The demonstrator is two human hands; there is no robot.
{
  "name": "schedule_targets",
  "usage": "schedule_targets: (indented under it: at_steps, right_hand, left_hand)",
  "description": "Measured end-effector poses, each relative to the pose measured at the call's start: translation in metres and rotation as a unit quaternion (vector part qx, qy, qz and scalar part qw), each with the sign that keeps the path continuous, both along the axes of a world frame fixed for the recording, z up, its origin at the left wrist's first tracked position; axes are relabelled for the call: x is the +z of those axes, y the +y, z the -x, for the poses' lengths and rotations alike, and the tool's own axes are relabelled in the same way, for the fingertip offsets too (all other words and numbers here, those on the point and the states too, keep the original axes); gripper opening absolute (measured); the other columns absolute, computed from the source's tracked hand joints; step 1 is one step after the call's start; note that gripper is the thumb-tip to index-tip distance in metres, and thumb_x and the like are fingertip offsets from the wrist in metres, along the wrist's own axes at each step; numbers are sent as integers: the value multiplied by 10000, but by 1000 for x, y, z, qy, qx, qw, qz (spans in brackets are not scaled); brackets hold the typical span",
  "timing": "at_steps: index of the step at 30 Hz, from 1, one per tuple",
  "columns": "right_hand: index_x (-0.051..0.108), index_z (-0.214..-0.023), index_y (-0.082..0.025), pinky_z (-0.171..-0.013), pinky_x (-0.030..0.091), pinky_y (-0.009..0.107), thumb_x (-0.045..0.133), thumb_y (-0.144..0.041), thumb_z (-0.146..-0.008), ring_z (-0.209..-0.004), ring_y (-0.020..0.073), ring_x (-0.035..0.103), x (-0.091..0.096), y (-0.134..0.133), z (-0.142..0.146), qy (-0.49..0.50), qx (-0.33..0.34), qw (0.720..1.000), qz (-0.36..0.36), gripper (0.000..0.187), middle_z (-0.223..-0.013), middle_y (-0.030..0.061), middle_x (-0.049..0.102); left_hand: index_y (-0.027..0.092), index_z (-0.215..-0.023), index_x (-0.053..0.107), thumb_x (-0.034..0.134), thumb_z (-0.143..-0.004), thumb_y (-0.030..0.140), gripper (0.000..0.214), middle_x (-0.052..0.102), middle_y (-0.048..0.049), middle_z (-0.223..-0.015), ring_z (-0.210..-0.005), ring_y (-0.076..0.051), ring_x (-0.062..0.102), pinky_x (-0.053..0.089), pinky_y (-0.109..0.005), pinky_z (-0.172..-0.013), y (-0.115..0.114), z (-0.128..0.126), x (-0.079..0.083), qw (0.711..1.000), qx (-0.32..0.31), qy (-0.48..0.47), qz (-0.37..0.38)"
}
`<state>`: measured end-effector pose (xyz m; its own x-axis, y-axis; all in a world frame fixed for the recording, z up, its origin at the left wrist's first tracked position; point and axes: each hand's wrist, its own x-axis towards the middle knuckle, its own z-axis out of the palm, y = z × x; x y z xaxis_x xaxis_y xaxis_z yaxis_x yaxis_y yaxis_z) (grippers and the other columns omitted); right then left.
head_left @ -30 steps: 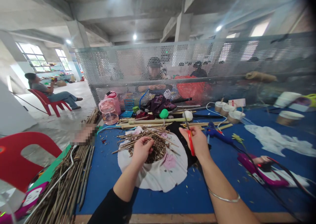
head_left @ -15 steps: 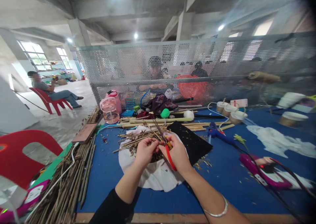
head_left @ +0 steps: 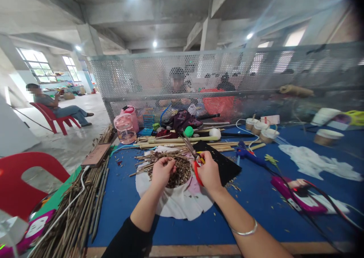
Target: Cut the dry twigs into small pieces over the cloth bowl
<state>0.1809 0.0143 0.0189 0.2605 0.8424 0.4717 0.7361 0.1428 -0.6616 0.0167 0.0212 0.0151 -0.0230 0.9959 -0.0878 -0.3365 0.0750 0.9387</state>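
Note:
My right hand (head_left: 211,173) grips a pair of scissors (head_left: 197,166) by its red handles. Its blades slant up and to the left, slightly parted. My left hand (head_left: 162,172) is closed in a pinch; whatever sits between its fingertips is too small or hidden to make out. Beneath both hands spreads a white cloth (head_left: 182,205) bearing a heap of short cut twig pieces (head_left: 179,176). Longer thin twigs (head_left: 143,162) lie at the heap's left, close to my left hand. A black sheet (head_left: 224,165) lies just beyond my right hand.
Bundled sticks (head_left: 76,208) line the left edge, with a phone (head_left: 96,154) on top. A glue gun (head_left: 251,156), a purple power strip (head_left: 298,195) and paper cups (head_left: 269,135) are at right. Bamboo rods (head_left: 182,140) lie behind, before a perforated metal screen (head_left: 136,76).
My hands have separated: the right hand with the scissors moved right, the left hand slightly left. More of the twig heap between them now shows.

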Motion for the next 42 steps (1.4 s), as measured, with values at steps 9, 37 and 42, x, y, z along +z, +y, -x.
schedule_targets:
  at_steps: [9,37,42]
  right_hand:
    - [502,-854,-210,-518,258,233,505,-257,-755,-579,160,545,0,16,-5,-141,6,988,63,110,-668,21,610]
    - [488,-833,-206,-588,459,253,619,-249,-670,-636,159,596,-2,-14,19,137,261,954,50,213,-729,3,623]
    - [460,-809,-207,-564,451,245,624,-224,-654,-624,152,589,-6,-14,23,211,270,937,62,226,-709,-4,610]
  left_hand:
    - [134,-695,560,746,-542,369,337,532,43,-528,-470,-56,507,434,-173,-500,-4,-3,1,1000,-19,3,3]
    - [128,-662,599,741,-539,357,296,566,25,-522,-456,-58,496,409,-175,-489,-8,-4,5,999,-49,16,-3]
    - [131,-680,619,741,-561,347,275,625,-6,-615,-519,-70,541,431,-181,-534,-11,-6,3,999,-53,12,6]
